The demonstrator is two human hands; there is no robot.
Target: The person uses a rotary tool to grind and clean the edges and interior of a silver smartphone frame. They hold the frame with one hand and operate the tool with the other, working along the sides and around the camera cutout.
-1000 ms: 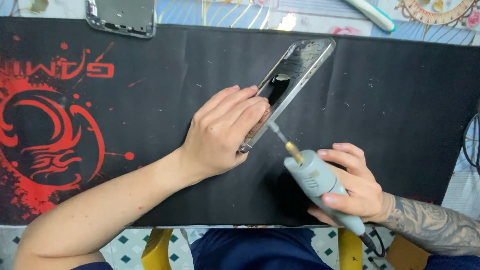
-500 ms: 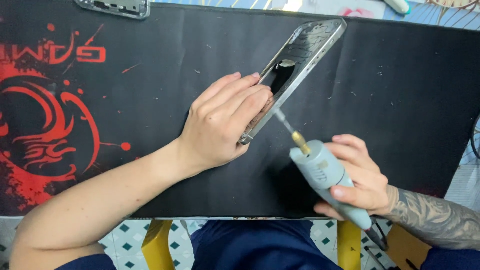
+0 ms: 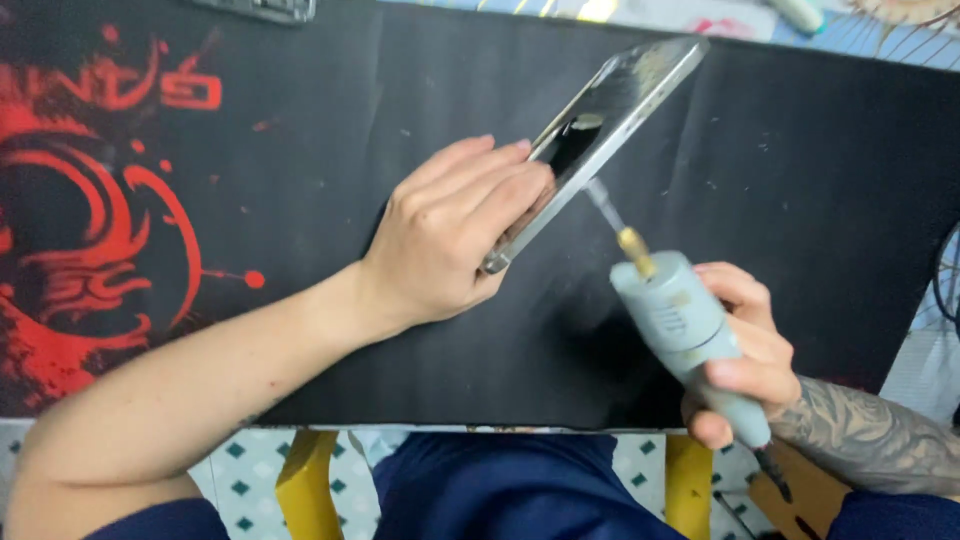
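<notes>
Over the black desk mat (image 3: 300, 200) your left hand (image 3: 450, 240) props the phone (image 3: 610, 120) on edge—long axis running up-right from it—while your right hand (image 3: 740, 360), closed round the grey electric screwdriver (image 3: 680, 330), points its bit at the phone's near edge.

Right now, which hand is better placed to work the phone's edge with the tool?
Right. The right hand already holds the grey rotary tool, its bit at the edge of the phone. The left hand is busy: its fingers hold the phone tilted on the black mat.
</notes>
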